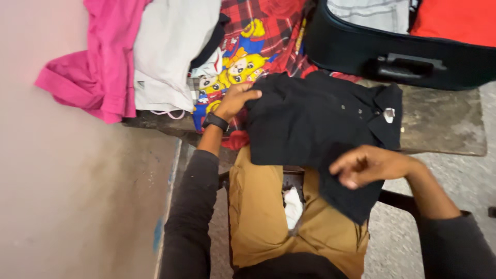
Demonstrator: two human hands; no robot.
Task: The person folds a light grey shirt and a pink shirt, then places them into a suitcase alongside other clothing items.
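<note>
Both arms wear dark charcoal long sleeves [194, 206] pushed back from the wrists — a black smartwatch [215, 122] bands the left wrist, centre-left of frame. Mustard-tan trousers [258, 217] cover the lap, lower centre.

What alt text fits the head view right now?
Both hands hold a black collared shirt: left hand at one edge, right hand at the lower part. Tan trousers lie beneath; pink and white garments and a black suitcase lie beyond.

Pink garment [98, 67], white cloth [168, 51] — black suitcase [361, 51] beyond.
</note>
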